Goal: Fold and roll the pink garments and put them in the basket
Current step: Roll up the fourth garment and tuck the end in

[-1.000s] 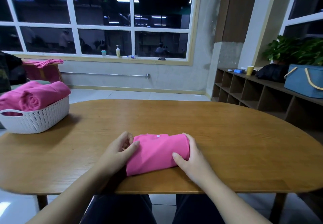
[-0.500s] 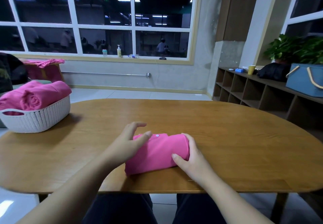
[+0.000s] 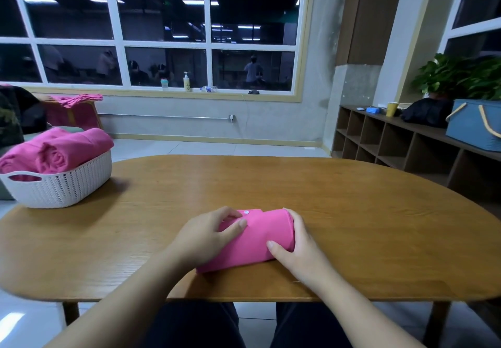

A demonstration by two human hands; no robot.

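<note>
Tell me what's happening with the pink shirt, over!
Left hand and right hand both pressing the rolled pink garment on the table. Basket far left, already holding pink rolls. Path to it clear.

Matt pink cloth roll [image 3: 252,242] is lying on the smooth, satin-sheened wood bench [image 3: 352,225]; left of it, a white woven-look plastic basket [image 3: 62,187].

rolled garment [image 3: 252,242] on table [image 3: 352,225], near front edge | basket [image 3: 59,185] far left, holding rolls [image 3: 62,149]
</note>
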